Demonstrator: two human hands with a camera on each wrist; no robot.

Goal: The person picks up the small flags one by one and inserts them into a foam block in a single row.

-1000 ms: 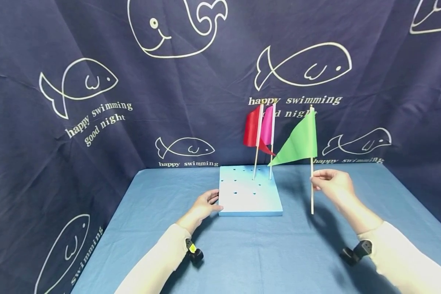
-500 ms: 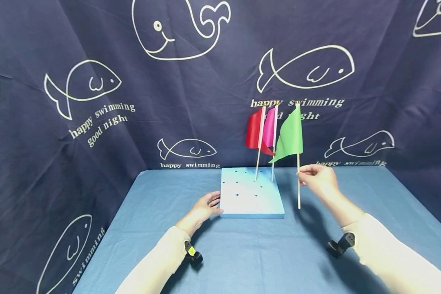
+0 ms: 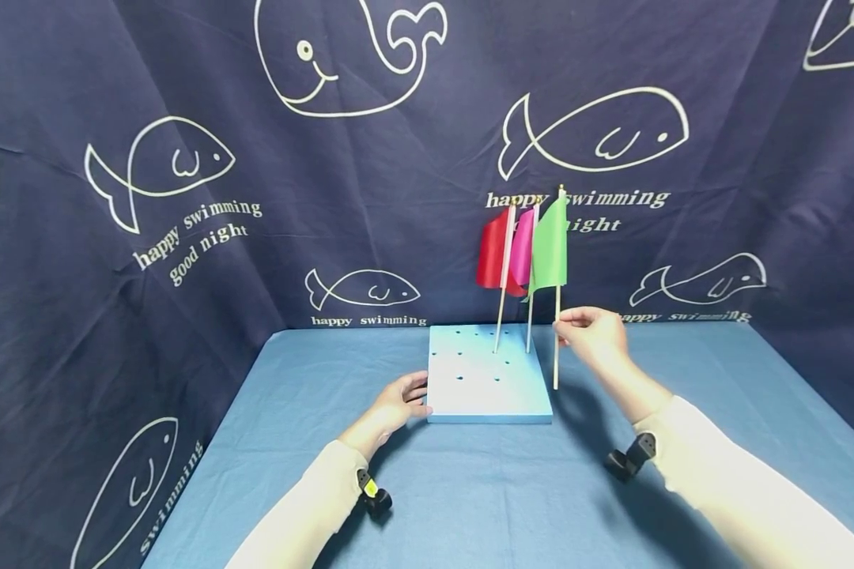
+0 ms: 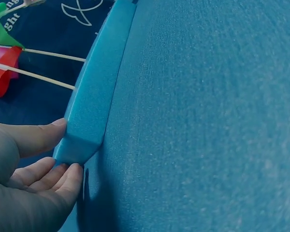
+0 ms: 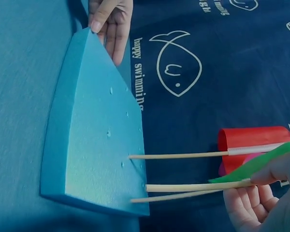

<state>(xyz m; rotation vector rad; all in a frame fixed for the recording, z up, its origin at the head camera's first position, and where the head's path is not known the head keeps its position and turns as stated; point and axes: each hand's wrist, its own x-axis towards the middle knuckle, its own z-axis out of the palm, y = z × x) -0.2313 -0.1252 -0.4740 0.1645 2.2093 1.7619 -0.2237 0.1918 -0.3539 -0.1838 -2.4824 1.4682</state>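
Observation:
A light-blue foam board (image 3: 484,395) with several small holes lies on the cloth. My left hand (image 3: 398,397) rests against its left edge. In the left wrist view the thumb (image 4: 53,128) touches the board's edge, fingertips along the side below. My right hand (image 3: 596,336) pinches the stick of a green flag (image 3: 549,245) between thumb and fingers. That flag is upright, its stick's lower end near the board's right edge. A red flag (image 3: 493,251) and a pink flag (image 3: 522,245) stand in holes toward the board's back right; the green cloth partly covers the pink one.
Blue cloth (image 3: 313,379) covers the table. Behind it hangs a dark-blue curtain (image 3: 370,174) with white fish drawings and lettering. Each wrist wears a small black camera, such as the right camera (image 3: 632,457).
My right hand has carried the green flag leftward and slightly up, toward the board and the other two flags. The left hand stays at the board's edge.

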